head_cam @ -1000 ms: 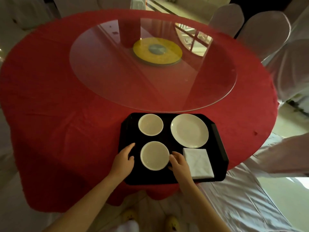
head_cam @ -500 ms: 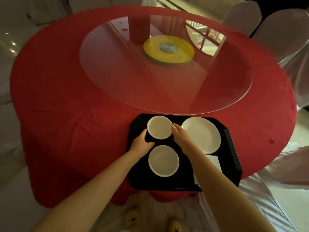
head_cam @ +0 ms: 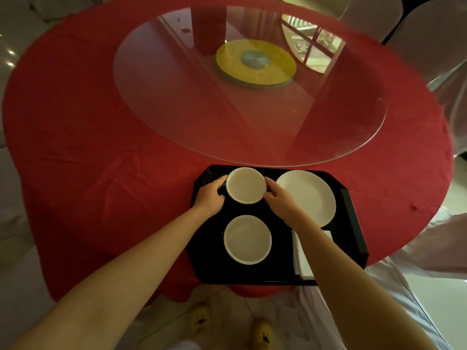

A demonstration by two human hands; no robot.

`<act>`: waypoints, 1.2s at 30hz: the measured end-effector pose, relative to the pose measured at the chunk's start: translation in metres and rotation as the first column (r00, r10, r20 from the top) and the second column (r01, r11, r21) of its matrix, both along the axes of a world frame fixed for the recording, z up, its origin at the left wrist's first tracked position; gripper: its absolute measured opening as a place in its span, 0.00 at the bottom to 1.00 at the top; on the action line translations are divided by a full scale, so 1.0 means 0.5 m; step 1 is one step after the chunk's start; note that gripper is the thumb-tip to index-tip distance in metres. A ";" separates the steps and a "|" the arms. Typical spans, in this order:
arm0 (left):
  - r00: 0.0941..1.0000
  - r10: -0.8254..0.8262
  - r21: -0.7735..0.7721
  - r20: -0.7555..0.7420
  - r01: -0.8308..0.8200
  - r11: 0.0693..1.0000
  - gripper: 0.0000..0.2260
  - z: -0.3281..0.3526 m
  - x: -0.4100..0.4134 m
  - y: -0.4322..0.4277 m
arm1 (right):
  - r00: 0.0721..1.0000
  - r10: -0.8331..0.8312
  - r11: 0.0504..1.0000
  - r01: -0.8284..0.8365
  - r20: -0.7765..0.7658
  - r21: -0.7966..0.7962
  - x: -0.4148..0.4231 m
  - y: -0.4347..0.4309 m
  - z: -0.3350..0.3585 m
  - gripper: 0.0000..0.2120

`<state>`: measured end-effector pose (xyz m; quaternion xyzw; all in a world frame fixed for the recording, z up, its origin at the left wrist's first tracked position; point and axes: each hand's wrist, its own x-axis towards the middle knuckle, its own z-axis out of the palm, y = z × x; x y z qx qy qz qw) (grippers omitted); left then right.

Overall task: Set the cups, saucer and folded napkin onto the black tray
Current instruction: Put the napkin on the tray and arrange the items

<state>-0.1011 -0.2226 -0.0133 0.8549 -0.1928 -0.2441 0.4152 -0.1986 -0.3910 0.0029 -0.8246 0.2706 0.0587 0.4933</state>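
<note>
Nearly done, I'd say: both cups, saucer point(head_cam: 307, 197) and napkin point(head_cam: 299, 256) sit on the tray point(head_cam: 352, 215). My left hand point(head_cam: 209, 197) and right hand point(head_cam: 279, 200) cradle the far cup point(head_cam: 245, 185) loosely; near cup point(head_cam: 247, 239) stands free.

Showing as glossy black plastic: tray point(head_cam: 352, 218). Looking like smooth glazed ceramic: cups point(head_cam: 246, 185), saucer point(head_cam: 309, 197). Appearing as creased matt cloth under clear glass: tablecloth point(head_cam: 88, 147).

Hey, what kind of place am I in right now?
Probably a banquet hall or restaurant dining room: a round table under a red tablecloth, a glass lazy Susan on top, and fabric-covered chairs around it.
</note>
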 end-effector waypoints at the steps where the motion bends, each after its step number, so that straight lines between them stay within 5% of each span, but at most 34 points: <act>1: 1.000 -0.006 -0.001 0.003 0.006 1.000 0.27 0.000 0.005 -0.001 | 1.000 0.021 1.000 -0.021 0.013 0.004 0.002 -0.004 0.000 0.19; 6: 0.999 -0.041 -0.014 -0.013 0.040 0.999 0.28 -0.002 0.030 -0.007 | 0.999 -0.033 0.984 0.026 0.040 0.174 -0.002 -0.015 -0.011 0.20; 16: 0.988 -0.096 -0.003 -0.119 0.096 0.995 0.29 0.001 0.051 -0.015 | 0.998 -0.048 0.978 0.054 -0.035 0.200 -0.018 -0.016 -0.007 0.22; 23: 0.989 0.124 0.030 -0.083 -0.122 0.992 0.19 0.001 -0.085 0.073 | 0.983 -0.124 0.991 0.117 -0.137 -0.062 -0.121 0.007 -0.022 0.17; 30: 0.979 0.125 -0.007 -0.162 -0.127 0.992 0.17 -0.021 -0.210 0.106 | 0.979 -0.077 0.975 0.114 -0.189 0.193 -0.172 0.063 -0.029 0.15; 36: 0.974 0.191 0.022 -0.120 -0.190 0.982 0.17 -0.023 -0.226 0.102 | 0.990 -0.082 0.979 0.101 -0.114 0.177 -0.168 0.063 -0.026 0.15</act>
